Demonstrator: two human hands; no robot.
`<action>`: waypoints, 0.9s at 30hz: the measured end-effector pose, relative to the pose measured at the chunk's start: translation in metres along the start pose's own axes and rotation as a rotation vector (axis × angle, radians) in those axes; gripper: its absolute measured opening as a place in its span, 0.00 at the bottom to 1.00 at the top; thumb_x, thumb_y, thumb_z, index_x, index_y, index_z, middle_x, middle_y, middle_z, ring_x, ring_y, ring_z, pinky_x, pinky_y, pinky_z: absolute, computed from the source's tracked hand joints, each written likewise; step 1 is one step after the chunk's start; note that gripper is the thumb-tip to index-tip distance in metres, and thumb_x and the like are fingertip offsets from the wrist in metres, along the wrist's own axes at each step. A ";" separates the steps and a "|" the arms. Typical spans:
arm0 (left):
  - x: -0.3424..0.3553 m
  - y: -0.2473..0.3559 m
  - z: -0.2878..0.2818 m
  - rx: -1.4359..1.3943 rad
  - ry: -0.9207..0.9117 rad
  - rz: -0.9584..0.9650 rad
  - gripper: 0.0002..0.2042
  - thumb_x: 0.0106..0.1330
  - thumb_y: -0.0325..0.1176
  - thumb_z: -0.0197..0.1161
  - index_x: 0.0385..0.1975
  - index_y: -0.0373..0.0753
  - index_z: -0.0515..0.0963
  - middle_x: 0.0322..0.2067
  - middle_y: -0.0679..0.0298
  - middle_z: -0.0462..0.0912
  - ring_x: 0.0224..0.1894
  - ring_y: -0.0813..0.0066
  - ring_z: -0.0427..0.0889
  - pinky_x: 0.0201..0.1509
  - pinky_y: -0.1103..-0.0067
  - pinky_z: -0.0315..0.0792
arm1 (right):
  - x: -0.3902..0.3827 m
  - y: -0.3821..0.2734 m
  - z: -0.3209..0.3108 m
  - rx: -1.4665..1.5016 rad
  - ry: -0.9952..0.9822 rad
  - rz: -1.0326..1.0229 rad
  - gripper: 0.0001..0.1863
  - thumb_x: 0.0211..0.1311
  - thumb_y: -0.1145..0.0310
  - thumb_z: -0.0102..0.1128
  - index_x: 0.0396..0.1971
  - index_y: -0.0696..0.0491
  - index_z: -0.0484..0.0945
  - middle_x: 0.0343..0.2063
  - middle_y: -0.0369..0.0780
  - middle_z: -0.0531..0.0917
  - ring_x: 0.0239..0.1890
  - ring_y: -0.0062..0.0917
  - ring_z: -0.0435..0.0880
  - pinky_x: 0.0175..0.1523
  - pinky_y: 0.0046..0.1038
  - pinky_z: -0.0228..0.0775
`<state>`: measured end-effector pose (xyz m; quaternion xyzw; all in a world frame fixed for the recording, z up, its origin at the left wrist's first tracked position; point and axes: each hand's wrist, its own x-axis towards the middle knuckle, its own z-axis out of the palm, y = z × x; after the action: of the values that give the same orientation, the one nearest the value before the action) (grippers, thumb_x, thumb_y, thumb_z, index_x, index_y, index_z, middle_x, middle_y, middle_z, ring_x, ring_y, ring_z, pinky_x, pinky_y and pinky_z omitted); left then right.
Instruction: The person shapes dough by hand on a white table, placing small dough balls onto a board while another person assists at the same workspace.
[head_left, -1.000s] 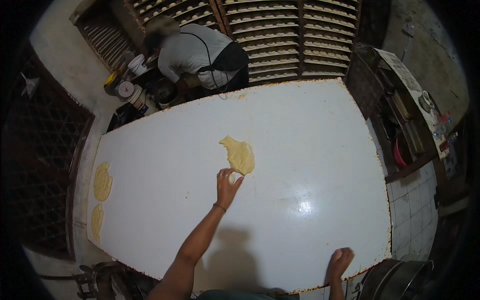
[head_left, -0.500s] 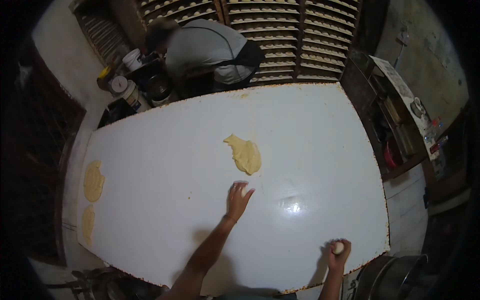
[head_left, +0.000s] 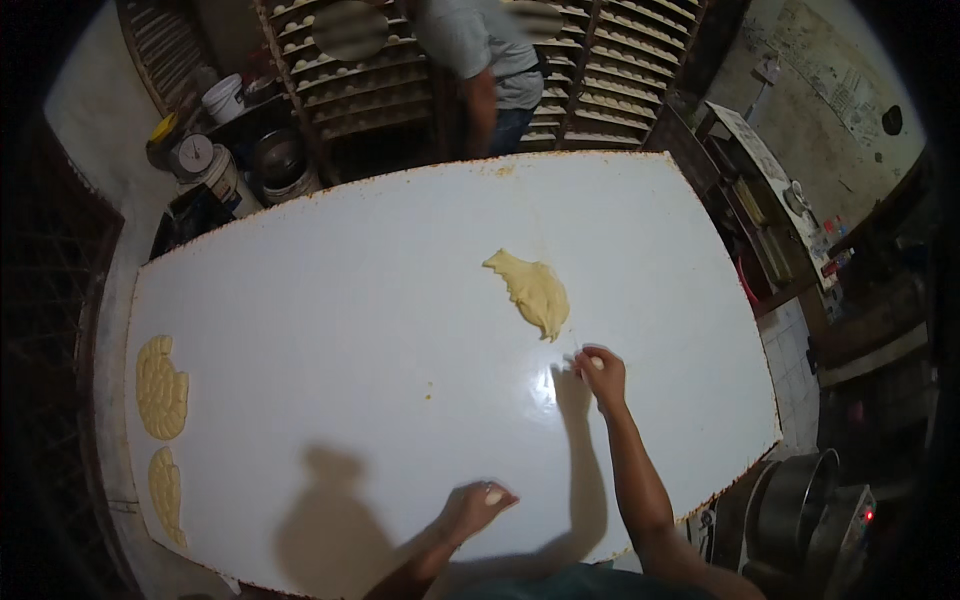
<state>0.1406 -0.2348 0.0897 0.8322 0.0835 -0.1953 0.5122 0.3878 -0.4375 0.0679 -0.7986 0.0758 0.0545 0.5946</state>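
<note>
A pale yellow slab of soft dough [head_left: 540, 292] with ragged edges lies on the white table, right of its middle. Just below its lower tip is my right hand [head_left: 608, 384], raised over the tabletop and closed on a small piece of dough [head_left: 597, 363]. Near the front edge, my left hand [head_left: 468, 512] is curled around a small pale dough ball [head_left: 494, 496], which shows between thumb and fingers. Some fingers of both hands are hidden by the hands themselves.
Two flattened, scored-looking dough slabs [head_left: 162, 390] lie along the left table edge. Behind the table [head_left: 330, 260], a person [head_left: 490, 65] stands by racks of dough pieces [head_left: 625, 75]. A scale [head_left: 195, 153] and buckets are at back left. Metal pots [head_left: 790, 505] stand at front right.
My left hand has drawn back from near the dough toward the front edge. My right hand has reached forward to the dough. The bent person behind has straightened up. The view has shifted.
</note>
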 end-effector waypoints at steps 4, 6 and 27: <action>-0.100 -0.075 0.025 -0.568 0.095 -0.332 0.15 0.68 0.42 0.53 0.27 0.37 0.75 0.19 0.66 0.74 0.24 0.72 0.75 0.32 0.76 0.71 | 0.053 0.002 0.050 -0.419 0.186 -0.170 0.15 0.49 0.66 0.66 0.34 0.62 0.80 0.25 0.45 0.83 0.26 0.24 0.83 0.33 0.26 0.74; -0.113 -0.078 0.025 -0.749 0.223 -0.437 0.16 0.69 0.43 0.51 0.24 0.38 0.71 0.18 0.68 0.69 0.22 0.79 0.70 0.27 0.80 0.68 | 0.054 0.008 0.059 -0.485 0.281 -0.185 0.14 0.47 0.66 0.65 0.32 0.60 0.81 0.24 0.45 0.83 0.26 0.27 0.83 0.34 0.28 0.75; 0.012 0.028 0.189 0.514 0.615 0.419 0.10 0.51 0.36 0.64 0.28 0.39 0.77 0.31 0.60 0.78 0.40 0.62 0.76 0.48 0.66 0.66 | -0.169 0.138 -0.217 -0.714 0.319 -0.086 0.03 0.48 0.76 0.53 0.25 0.58 0.70 0.28 0.46 0.76 0.35 0.42 0.73 0.41 0.41 0.62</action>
<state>0.1159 -0.4153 0.0322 0.9507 0.0102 0.1544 0.2688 0.1952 -0.6745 0.0302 -0.9561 0.1100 -0.0721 0.2618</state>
